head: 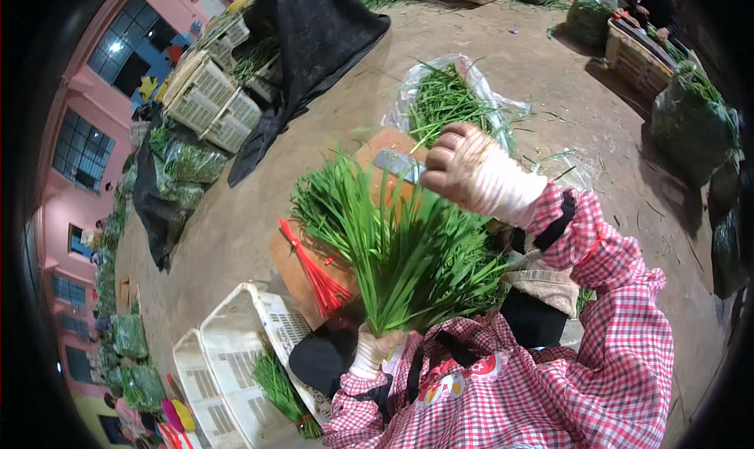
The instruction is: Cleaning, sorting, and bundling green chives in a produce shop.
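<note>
My left hand (377, 350), in a pale knit glove, grips a bunch of long green leaves (383, 272), probably garlic chives, by its lower end near my lap. The leaves fan out away from me. Curled into a fist, my gloved right hand (462, 166) is raised above the far end of the greens. A broad metal blade (399, 165), like a cleaver's, shows directly beside that fist; its handle is not visible, and I cannot tell whether the hand holds it. More greens (465, 248) lie under the bunch on an orange-brown board (294, 278). Red ties (315, 272) rest on the board's left.
A white plastic crate (235, 355) at my left contains a tied green bundle (285, 390). Beyond the board sits a clear plastic bag (471, 89) of greens. Stacked crates (206, 104) and a black cloth (318, 36) stand far left; a filled bag (692, 125) and another person (651, 13) are right.
</note>
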A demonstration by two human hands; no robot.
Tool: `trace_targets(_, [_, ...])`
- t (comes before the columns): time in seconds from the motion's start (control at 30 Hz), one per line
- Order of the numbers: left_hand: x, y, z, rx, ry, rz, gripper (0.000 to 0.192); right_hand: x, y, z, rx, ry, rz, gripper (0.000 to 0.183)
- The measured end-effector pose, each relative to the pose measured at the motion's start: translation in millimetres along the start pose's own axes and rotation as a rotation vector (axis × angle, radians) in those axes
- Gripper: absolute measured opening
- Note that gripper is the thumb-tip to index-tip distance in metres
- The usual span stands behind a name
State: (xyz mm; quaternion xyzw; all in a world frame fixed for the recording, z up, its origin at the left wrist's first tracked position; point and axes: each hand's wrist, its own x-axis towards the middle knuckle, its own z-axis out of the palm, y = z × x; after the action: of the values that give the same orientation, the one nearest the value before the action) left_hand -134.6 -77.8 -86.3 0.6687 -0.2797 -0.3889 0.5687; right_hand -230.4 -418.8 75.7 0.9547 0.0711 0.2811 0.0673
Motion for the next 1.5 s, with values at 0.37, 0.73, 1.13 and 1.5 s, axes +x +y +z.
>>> trace_targets(0.37, [2.3, -49.7, -24.6, -0.777, -0.248, -0.096, 0.059, -145.5, 34.8, -38.2, -0.089, -0.217, 0.629, 0.007])
trace_targets(0.73, [31.9, -58.1, -8.7, -1.098, -0.316, -0.515, 0.029, -510.9, -228.2, -18.2, 0.630, -0.865, 1.556, 0.036])
trace_targets(1.13, [95.5, 53.4, 39.1, 0.136, 0.045, 0.061, 0.028, -177.4, -113.1, -40.1, 1.144, -0.387, 1.112, 0.053])
trace_targets(1.5, [106.9, 73.2, 113.7, 1.590, 0.119, 0.421, 0.042, -76.5, -175.0, 102.1, 2.687, 0.718, 0.814, 0.081])
